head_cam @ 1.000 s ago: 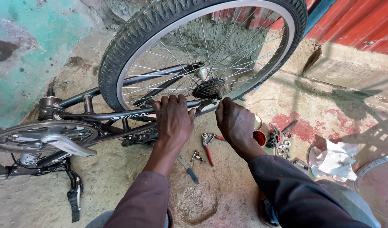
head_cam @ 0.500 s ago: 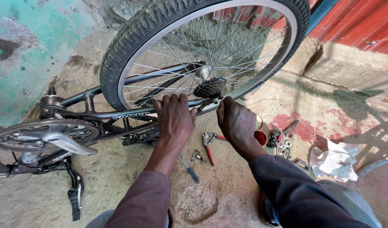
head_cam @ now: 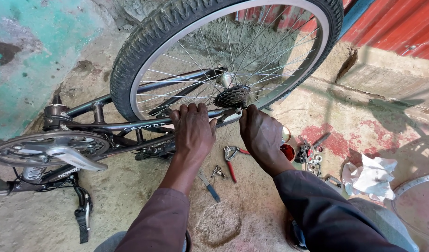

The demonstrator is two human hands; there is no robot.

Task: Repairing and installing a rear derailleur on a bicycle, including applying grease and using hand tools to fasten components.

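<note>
I see a knobbly matt black rubber tyre [head_cam: 144,37] on a smooth, bright metal rim [head_cam: 289,84] with thin shiny spokes [head_cam: 252,42]. The frame [head_cam: 130,125] is glossy dark painted metal; the cogs [head_cam: 232,96] dull, grimy steel. The pliers [head_cam: 231,156] have red plastic grips. A crumpled white cloth [head_cam: 371,177] lies on rough, stained concrete [head_cam: 130,186].

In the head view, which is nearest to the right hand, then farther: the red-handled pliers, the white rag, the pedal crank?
From the right hand:
1. Red-handled pliers, on the ground just below-left of it.
2. White rag, on the ground at right.
3. Pedal crank, far left.
</note>
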